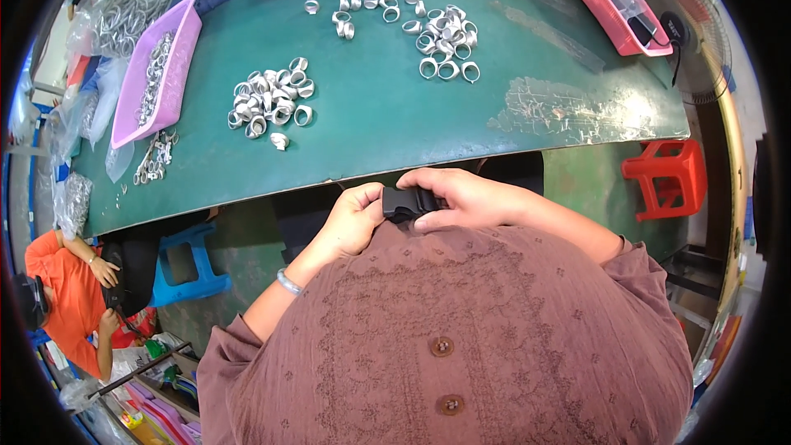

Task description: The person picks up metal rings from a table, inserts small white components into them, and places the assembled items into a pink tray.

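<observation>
Green and scuffed on its right side, a broad flat surface (371, 107) spans the upper view. Below it spreads the wearer's brown top with dark embroidery (437, 305). At the lower left is a person in an orange shirt (70, 297). A long lilac plastic basket (183, 58) filled with metal pieces stands at the surface's left side; a pinkish-red plastic basket (592, 12) stands at the upper right.

The left hand (354, 218) is curled nearly closed, pinching one end of a black plastic buckle (404, 202); the right hand (461, 198) is half open, its fingers and thumb around the other end. The buckle is just in front of the chest, off the surface's near edge. A pale bangle (288, 282) circles the left wrist. Silver-coloured metal rings (268, 99) lie on the surface, mostly in two heaps.
</observation>
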The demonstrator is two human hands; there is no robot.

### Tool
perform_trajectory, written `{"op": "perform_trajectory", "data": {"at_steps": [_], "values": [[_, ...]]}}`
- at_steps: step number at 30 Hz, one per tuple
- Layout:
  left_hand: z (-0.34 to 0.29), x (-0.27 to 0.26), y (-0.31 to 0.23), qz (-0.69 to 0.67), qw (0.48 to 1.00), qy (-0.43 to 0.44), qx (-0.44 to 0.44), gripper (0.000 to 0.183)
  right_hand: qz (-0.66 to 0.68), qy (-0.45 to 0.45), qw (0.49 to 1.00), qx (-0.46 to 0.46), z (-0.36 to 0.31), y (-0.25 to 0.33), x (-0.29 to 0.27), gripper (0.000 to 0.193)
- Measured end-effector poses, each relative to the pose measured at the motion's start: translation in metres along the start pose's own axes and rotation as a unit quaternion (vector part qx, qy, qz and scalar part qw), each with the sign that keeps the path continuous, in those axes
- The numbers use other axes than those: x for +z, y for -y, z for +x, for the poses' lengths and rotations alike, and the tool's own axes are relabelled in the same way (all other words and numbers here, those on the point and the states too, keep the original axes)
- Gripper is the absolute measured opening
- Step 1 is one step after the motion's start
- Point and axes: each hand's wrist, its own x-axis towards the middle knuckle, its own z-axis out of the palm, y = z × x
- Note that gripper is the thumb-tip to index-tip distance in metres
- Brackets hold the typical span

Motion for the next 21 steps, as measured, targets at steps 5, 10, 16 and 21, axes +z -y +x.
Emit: {"op": "perform_trajectory", "data": {"at_steps": [5, 10, 16, 21], "values": [[0.001, -0.003, 0.006, 0.005, 1.0, 0.001, 0.0, 0.009, -0.175, 0.027, 0.983, 0.037, 0.009, 0.013, 0.003, 0.045], [-0.004, 0.012, -0.007, 0.066, 0.998, -0.007, -0.015, 0.019, -0.078, -0.125, 0.989, 0.022, 0.003, 0.009, 0.008, 0.037], [0.0, 0.017, -0.004, 0.121, 0.992, 0.038, -0.011, 0.027, 0.002, -0.211, 0.977, 0.031, -0.006, 0.008, 0.016, 0.031], [0.0, 0.022, -0.013, 0.207, 0.976, 0.061, -0.039, 0.029, 0.178, -0.274, 0.944, 0.049, -0.01, 0.002, 0.024, 0.024]]}}
